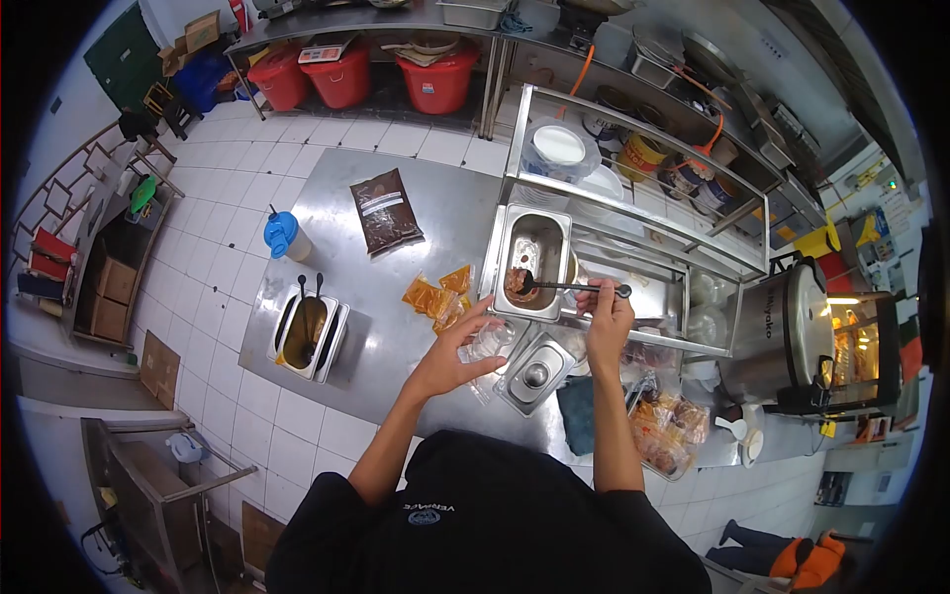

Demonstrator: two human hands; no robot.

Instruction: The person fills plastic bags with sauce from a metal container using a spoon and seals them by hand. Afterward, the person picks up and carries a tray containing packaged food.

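Note:
My right hand (609, 320) is closed on the handle of a black ladle (574, 287). The ladle's head rests in the brown sauce (519, 285) at the near end of a deep steel food pan (536, 242). Left of that pan, my left hand (452, 354) curves its thumb and fingers around a clear plastic cup (491, 341); the contact is partly hidden. A steel pan lid (535, 374) lies just below the cup. Orange sauce packets (440, 297) lie beyond my left hand. A bag of dark brown sauce (387, 211) lies flat farther back.
Two steel pans (309, 335) with black-handled utensils and a blue-lidded bottle (284, 236) stand on the left of the steel table (336, 188). A metal rack (633, 223) rises beyond the food pan. Right are a dark cloth (584, 416), bagged food (671, 431) and a large cooker (777, 327).

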